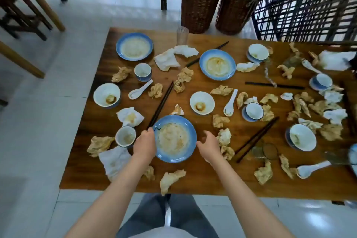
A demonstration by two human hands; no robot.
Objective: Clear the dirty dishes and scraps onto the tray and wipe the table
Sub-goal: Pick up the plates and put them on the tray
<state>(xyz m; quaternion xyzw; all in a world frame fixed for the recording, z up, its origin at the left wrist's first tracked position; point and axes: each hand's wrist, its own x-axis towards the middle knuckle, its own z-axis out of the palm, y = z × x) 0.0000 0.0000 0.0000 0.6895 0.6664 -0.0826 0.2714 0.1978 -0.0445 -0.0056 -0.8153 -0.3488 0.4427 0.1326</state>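
A wooden table (195, 177) is strewn with dirty dishes, crumpled napkins and food scraps. A blue-rimmed dirty plate (174, 138) lies at the near edge, directly in front of me. My left hand (145, 144) curls over the plate's left rim, beside the near end of a pair of dark chopsticks (161, 104). My right hand (209, 147) hovers by the plate's right rim with fingers loosely spread, holding nothing. Two more blue plates (134, 46) (217, 64) lie farther back. White bowls (106, 94) (202, 103), small cups (125, 136) and spoons (230, 102) are scattered around.
A ribbed glass (182, 35) stands at the far edge. Two wicker baskets (201, 0) and a lattice screen stand behind the table. Wooden chairs (23, 11) are at the far left. A dark raised edge (349, 106) at the far right may be a tray.
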